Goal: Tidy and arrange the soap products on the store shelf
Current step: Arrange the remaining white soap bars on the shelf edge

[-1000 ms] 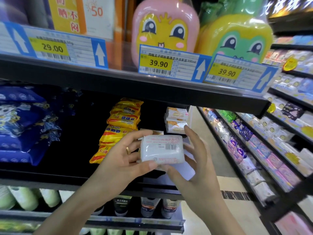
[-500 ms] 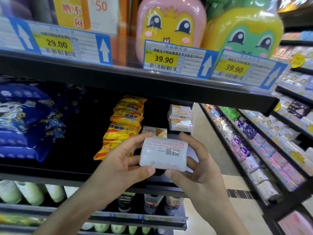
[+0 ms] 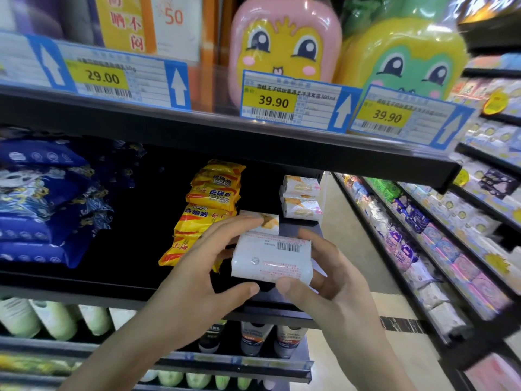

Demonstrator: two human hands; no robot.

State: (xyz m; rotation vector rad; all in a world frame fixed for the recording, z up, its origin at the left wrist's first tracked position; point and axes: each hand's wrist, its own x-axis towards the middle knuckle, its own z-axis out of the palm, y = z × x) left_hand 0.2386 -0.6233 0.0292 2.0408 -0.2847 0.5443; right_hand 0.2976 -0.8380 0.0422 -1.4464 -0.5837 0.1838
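there, both hands (image 3: pixel 270 280) around the soap bar (image 3: pixel 272 258)

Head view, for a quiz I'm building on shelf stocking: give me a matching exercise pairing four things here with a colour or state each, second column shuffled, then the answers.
Things:
1. white soap bar
2. sulfur soap stack
3. blue packs
4. frog-face bottle

Descriptions:
A. yellow and orange wrappers, stacked on the middle shelf
B. green and yellow, on the top shelf
C. held between the left hand and the right hand, barcode showing
D. dark blue, piled at the far left

Pairs: 1-C, 2-A, 3-D, 4-B
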